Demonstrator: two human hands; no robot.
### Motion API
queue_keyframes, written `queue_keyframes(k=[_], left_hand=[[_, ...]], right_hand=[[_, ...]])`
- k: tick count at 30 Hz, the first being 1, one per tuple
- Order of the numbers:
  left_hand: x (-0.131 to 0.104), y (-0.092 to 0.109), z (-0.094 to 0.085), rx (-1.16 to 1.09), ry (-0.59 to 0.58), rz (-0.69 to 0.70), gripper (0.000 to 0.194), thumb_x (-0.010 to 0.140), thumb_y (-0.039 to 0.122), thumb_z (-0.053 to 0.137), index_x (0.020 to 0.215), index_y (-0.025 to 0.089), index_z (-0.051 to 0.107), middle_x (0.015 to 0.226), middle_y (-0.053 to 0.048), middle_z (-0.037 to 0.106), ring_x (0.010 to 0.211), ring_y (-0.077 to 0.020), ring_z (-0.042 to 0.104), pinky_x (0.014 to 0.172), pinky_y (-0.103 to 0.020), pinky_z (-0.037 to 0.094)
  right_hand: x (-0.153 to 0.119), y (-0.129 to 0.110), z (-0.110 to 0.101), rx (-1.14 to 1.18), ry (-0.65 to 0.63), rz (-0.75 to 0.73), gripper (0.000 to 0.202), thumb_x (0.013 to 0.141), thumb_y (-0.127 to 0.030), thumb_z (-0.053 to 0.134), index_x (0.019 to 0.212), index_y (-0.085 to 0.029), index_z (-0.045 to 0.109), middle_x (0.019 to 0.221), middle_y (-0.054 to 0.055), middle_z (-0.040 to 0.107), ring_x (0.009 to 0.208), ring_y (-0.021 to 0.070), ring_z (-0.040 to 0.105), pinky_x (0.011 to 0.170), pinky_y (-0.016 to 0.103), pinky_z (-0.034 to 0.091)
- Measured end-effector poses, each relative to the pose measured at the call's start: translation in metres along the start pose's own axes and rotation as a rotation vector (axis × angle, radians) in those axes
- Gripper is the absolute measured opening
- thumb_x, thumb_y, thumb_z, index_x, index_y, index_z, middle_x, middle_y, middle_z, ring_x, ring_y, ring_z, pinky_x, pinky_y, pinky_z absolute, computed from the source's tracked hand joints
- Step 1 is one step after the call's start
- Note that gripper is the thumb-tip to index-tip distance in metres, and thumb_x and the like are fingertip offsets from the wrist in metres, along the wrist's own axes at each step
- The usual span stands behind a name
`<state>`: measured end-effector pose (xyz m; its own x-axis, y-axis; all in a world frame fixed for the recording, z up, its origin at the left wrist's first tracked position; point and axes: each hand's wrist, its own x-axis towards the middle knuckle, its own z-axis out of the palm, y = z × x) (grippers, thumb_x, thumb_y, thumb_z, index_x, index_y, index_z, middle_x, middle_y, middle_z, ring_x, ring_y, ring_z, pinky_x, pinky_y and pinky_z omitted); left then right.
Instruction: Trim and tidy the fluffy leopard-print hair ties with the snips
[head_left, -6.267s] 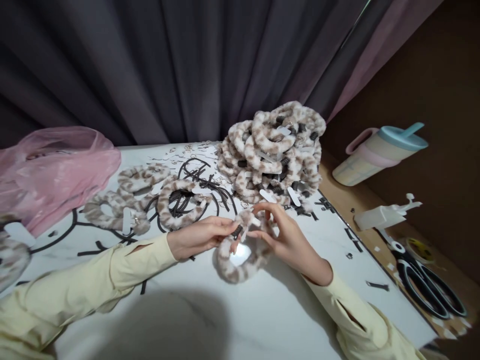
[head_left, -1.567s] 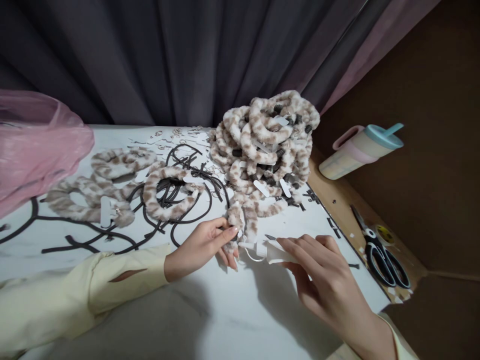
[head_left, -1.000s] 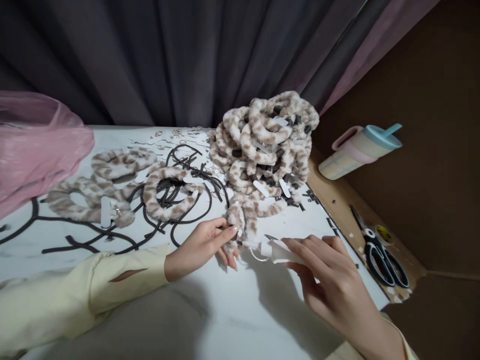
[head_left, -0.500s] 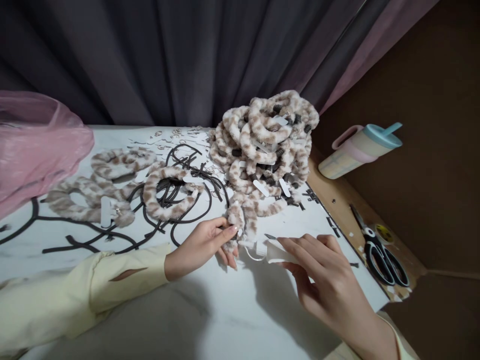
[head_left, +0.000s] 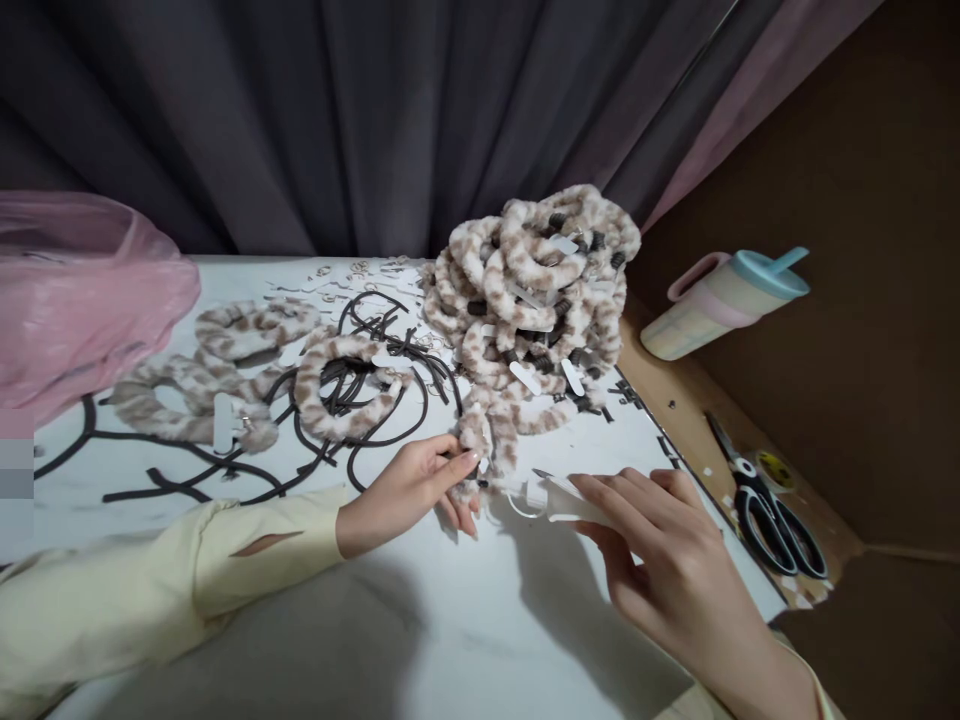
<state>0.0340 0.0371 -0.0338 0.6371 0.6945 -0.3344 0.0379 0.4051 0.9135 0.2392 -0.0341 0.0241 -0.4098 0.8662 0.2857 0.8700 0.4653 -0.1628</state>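
My left hand (head_left: 420, 487) pinches the lower end of a fluffy brown-and-white piece (head_left: 504, 435) just in front of the pile. A short distance to the right, my right hand (head_left: 645, 540) is closed around a white object (head_left: 566, 502) with a dark pointed tip and a thin white loop. The tip points toward the fluffy piece without touching it. Behind both hands rises a large pile of fluffy rings (head_left: 540, 260) with white tags and dark coiled parts.
Fluffy rings (head_left: 255, 328) and black cords (head_left: 172, 485) spread over the white table (head_left: 337, 640) at left, beside a pink plastic bag (head_left: 90, 295). A tumbler (head_left: 720, 305), scissors (head_left: 765, 510) and a yellow tape roll (head_left: 774, 470) are at right.
The view has shifted slightly, so the scene sits a little further right. My right hand and the white object have moved slightly away from my left hand, which keeps its pinch.
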Motion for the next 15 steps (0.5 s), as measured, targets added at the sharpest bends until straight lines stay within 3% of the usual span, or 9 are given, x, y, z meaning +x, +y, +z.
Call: queue_keyframes(k=[9,11,13,15], left_hand=[[0.001,-0.003,-0.001,-0.012,-0.001,0.016,0.035,0.083,0.049,0.049,0.080,0.014,0.044,0.064,-0.004,0.062,0.052,-0.0170,0.065,0.047,-0.022,0.047],[0.001,-0.003,-0.001,-0.022,-0.001,0.014,0.035,0.082,0.049,0.049,0.080,0.014,0.045,0.064,-0.004,0.062,0.053,-0.0170,0.065,0.047,-0.022,0.047],[0.002,-0.003,-0.002,-0.040,-0.004,0.013,0.036,0.081,0.050,0.050,0.080,0.014,0.045,0.064,-0.004,0.062,0.053,-0.0171,0.065,0.047,-0.022,0.048],[0.002,-0.003,-0.002,-0.056,-0.002,0.011,0.037,0.080,0.050,0.052,0.080,0.014,0.046,0.063,-0.004,0.062,0.052,-0.0169,0.065,0.047,-0.022,0.047]], right_hand=[[-0.005,0.004,-0.006,-0.012,0.009,0.025,0.021,0.083,-0.012,0.041,0.097,-0.016,0.056,0.067,0.005,0.059,0.058,0.0165,0.047,0.057,0.031,0.030],[-0.015,0.013,-0.014,0.008,0.088,0.158,0.019,0.084,-0.019,0.045,0.100,-0.019,0.056,0.074,0.006,0.061,0.059,0.0176,0.049,0.056,0.032,0.035],[-0.026,0.027,-0.022,0.064,0.262,0.442,0.022,0.082,-0.031,0.053,0.102,-0.022,0.057,0.084,0.008,0.063,0.066,0.0213,0.053,0.055,0.034,0.039],[-0.033,0.046,-0.027,0.200,0.429,0.699,0.033,0.085,-0.037,0.048,0.115,-0.025,0.050,0.103,0.011,0.060,0.082,0.0260,0.057,0.062,0.037,0.044]])
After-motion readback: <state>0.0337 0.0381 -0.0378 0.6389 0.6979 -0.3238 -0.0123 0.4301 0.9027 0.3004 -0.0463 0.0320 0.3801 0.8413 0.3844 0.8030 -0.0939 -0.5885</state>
